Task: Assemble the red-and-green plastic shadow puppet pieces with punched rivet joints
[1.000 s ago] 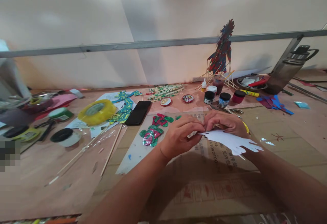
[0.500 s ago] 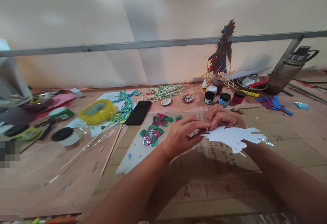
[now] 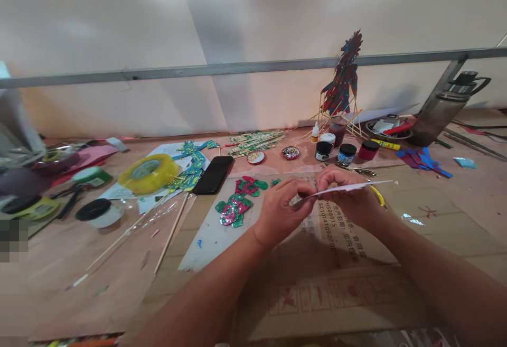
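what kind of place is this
Probably a craft workspace: small black-lidded paint jars, a yellow roll of clear tape and a feathery red-and-blue painted figure on thin wooden sticks share the worktable.

White paper (image 3: 348,186), nearly edge-on, in left grip (image 3: 279,210) and right grip (image 3: 348,200).

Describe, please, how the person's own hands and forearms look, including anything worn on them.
The left hand and right hand are ungloved; no sleeve shows on the left forearm or right forearm, nor any watch. A thin line crosses the left wrist, crease or cord unclear.
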{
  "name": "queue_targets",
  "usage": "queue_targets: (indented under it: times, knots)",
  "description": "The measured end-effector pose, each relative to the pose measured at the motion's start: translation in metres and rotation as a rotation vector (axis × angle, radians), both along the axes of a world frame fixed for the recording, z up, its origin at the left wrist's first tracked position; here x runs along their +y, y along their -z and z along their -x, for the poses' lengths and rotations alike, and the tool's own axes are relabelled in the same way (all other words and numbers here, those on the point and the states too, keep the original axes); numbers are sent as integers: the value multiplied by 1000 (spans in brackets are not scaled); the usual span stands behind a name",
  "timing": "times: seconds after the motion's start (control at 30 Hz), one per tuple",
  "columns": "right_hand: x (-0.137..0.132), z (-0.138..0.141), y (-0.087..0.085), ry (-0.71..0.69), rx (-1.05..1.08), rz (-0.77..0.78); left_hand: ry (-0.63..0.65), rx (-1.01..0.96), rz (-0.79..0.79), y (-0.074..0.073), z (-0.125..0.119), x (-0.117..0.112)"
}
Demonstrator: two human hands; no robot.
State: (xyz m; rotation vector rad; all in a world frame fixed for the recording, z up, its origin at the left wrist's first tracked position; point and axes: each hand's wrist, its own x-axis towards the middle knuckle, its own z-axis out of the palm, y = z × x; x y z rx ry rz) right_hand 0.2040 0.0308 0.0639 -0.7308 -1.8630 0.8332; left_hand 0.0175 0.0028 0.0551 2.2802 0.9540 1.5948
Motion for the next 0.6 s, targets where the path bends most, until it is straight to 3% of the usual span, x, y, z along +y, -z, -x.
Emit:
queue_targets:
  times: [0.1,0.27,0.4,0.6]
  knots:
    - [4,3,5,22,76,126,-45,-80,207,4,-7,-2]
    - [11,7,13,-22,91,335,100,-467,740,11,-16,1]
    - [11,7,16,0,105,348,114,-615,823,13,-16,4]
    - [8,8,16,72,89,374,91,-622,866,10,-19,4]
